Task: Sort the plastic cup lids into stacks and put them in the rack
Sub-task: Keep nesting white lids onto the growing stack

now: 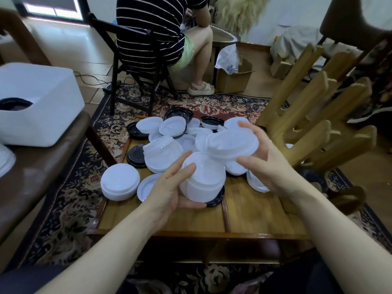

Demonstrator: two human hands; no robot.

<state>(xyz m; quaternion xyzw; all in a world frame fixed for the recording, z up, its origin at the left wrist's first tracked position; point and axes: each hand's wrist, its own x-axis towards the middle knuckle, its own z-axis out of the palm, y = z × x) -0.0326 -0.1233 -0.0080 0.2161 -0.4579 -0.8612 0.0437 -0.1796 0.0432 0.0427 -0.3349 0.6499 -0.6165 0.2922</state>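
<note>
While the left hand (pixel 169 187) cradles a tall stack of white lids (pixel 202 179) from below and the side, thumb under its base and fingers curled against its wall, the right hand (pixel 269 164) grips a single white lid (pixel 232 143) tilted just above and to the right of that stack, fingertips over its far rim and thumb under its near edge. Both are held over a low wooden table (pixel 254 211). Behind the hands lies a loose heap of lids (pixel 169 132), white ones mixed with black ones, some overlapping. A shorter stack of white lids (pixel 119 181) stands on the table's left edge, with a flat white lid (pixel 146 186) beside it. A black lid (pixel 218 198) shows under the held stack. The wooden rack (pixel 318 115), with slanted slats, stands at the table's right side, just beside the right hand. Beyond the table, on a patterned rug (pixel 70 198), a person in a striped top (pixel 152 30) sits on a dark folding chair (pixel 131 66). A white box (pixel 36 105) rests on a brown seat at left.
</note>
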